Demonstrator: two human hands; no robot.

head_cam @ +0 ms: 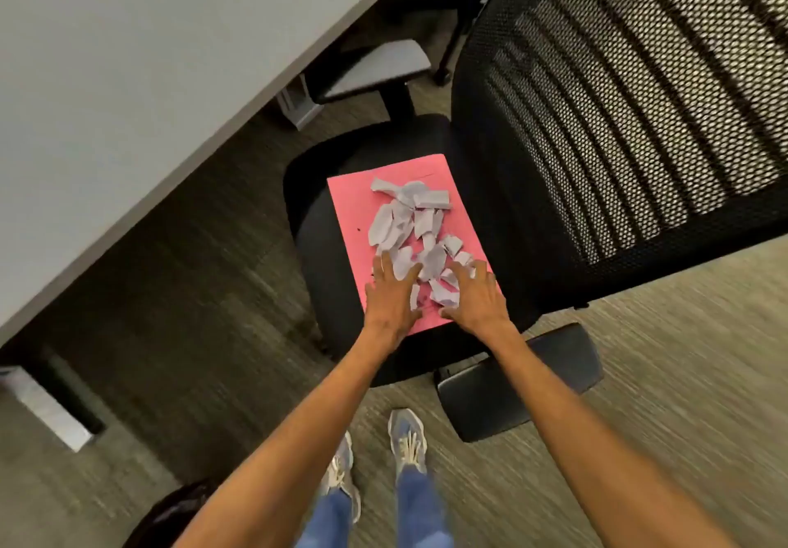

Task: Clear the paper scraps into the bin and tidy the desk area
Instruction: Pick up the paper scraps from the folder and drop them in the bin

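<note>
Both hands (435, 296) spread on scraps (411, 223), pink sheet (349, 206), chair seat (324, 257), possibly carpet (682, 377)

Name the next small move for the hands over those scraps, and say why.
Probably cup both hands inward to gather the scraps. The left hand and right hand lie open, flanking the near end of the loose paper scraps on the pink sheet; nothing is held yet.

Head camera looks steeply down, fairly near, onto chair seat (332, 223) and floor (682, 377).
</note>
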